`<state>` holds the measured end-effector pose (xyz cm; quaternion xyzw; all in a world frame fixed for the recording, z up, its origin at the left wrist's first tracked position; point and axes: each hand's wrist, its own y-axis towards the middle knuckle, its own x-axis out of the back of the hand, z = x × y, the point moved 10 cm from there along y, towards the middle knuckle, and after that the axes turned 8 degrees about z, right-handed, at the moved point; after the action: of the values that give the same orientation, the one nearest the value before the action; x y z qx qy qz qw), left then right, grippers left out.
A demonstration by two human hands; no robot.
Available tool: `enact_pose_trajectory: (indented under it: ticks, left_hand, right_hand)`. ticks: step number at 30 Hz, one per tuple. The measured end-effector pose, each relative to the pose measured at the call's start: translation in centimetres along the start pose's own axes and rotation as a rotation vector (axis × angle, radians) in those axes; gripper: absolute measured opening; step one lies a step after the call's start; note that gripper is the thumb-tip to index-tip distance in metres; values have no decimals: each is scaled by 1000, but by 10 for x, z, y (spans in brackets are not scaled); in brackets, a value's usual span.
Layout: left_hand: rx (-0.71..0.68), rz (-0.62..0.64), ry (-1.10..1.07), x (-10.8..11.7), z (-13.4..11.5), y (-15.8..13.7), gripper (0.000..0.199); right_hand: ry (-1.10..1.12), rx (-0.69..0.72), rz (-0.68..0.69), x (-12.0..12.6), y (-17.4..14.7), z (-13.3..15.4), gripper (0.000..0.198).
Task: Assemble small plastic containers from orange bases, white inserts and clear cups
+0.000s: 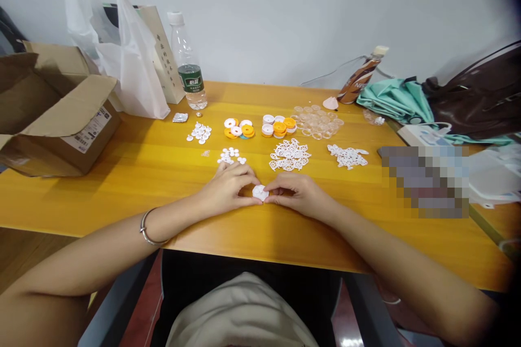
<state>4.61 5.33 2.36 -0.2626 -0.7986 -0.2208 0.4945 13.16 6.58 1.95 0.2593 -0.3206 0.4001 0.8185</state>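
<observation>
Between my two hands, just above the wooden table, is a small round white plastic piece. My left hand pinches its left edge with thumb and fingers. From the other side, my right hand grips its right edge the same way. Small white round pieces lie right behind my left hand. A pile of white openwork pieces sits behind my right hand, with more white lattice-like pieces farther right. Orange and white round rings and stacked discs stand beyond.
Clear round covers and white knob-like parts lie at the back. A water bottle, a plastic bag and an open cardboard box stand left. A brown-labelled bottle, green cloth and dark bag are right.
</observation>
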Motion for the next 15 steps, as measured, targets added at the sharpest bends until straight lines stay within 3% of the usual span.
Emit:
enact_pose_trajectory:
  ticks: [15]
  left_hand:
    - [9,-5,0,0,-3,0,28]
  right_hand:
    - [-254,160,49,-3,-3,19,21]
